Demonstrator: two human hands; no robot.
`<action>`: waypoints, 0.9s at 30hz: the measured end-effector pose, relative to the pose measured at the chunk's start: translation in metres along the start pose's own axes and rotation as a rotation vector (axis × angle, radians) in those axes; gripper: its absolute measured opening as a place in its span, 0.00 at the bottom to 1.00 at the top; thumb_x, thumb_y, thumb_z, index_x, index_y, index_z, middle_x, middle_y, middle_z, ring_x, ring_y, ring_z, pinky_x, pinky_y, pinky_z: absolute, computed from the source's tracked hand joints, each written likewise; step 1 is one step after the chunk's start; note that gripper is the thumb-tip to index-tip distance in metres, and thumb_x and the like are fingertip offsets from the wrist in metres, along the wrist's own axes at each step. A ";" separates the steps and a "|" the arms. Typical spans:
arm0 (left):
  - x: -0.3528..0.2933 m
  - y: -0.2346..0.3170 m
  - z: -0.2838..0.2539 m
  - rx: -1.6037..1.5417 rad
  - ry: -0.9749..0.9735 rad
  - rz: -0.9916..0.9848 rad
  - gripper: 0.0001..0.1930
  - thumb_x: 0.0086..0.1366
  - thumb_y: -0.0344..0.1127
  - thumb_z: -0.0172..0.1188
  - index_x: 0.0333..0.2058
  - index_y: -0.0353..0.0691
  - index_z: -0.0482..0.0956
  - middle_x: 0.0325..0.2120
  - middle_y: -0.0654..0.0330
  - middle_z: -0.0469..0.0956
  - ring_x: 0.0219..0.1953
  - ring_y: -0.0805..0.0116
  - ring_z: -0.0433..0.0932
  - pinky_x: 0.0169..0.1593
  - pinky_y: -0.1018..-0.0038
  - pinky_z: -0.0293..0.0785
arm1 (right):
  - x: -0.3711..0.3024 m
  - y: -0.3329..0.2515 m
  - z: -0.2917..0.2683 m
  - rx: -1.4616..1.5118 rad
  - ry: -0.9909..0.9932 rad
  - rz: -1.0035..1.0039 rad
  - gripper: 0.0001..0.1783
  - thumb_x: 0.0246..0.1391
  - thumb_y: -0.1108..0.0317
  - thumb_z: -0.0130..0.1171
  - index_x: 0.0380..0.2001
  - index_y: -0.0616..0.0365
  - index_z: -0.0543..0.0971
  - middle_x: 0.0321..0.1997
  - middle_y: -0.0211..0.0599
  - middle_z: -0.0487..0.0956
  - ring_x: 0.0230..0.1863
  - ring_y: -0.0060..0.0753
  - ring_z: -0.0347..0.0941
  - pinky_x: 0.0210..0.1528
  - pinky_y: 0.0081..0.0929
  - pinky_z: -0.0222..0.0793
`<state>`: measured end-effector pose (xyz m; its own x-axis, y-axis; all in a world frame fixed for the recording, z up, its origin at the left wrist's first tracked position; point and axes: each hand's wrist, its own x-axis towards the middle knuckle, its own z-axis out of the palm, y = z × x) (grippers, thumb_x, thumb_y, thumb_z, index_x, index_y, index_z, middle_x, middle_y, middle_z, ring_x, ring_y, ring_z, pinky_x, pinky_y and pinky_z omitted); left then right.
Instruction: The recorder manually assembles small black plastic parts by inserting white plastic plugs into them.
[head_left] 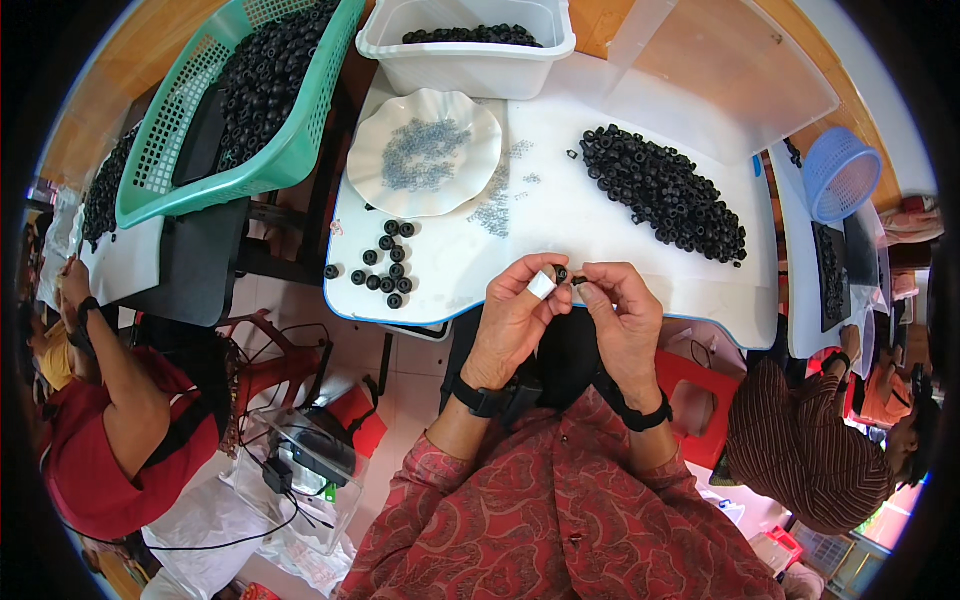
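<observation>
Just over the table's front edge, my left hand [515, 318] pinches a small black ring-like plastic part [561, 273] between thumb and fingers. A white wrap [542, 286] sits around one of its digits. Close beside it, almost touching, my right hand [625, 325] has its thumb and forefinger pressed together on a tiny dark piece [578, 282], too small to name. To the left on the white table [460, 275] lie several round black parts [388, 284] in a loose group. A heap of small black parts [665, 195] spreads on the right.
A scalloped white plate [362, 182] holds small clear-grey pieces, with more spilled beside it [492, 213]. Behind stand a white tub [460, 75] and, left, a green basket [140, 205] of black parts. People sit at both sides; a blue basket [845, 175] stands far right.
</observation>
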<state>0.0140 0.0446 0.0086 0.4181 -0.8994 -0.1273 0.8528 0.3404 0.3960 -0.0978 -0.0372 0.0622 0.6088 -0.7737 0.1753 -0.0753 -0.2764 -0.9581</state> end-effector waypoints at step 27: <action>-0.002 -0.004 0.000 0.057 0.016 0.001 0.11 0.68 0.26 0.56 0.48 0.31 0.77 0.33 0.60 0.78 0.31 0.73 0.78 0.36 0.78 0.77 | 0.002 -0.014 -0.003 0.080 -0.062 0.066 0.07 0.55 0.82 0.60 0.39 0.65 0.78 0.37 0.37 0.83 0.36 0.24 0.80 0.42 0.20 0.75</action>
<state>0.0100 0.0450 0.0070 0.4244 -0.8944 -0.1411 0.8334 0.3249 0.4470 -0.0983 -0.0364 0.0763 0.6526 -0.7512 0.0988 -0.0552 -0.1773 -0.9826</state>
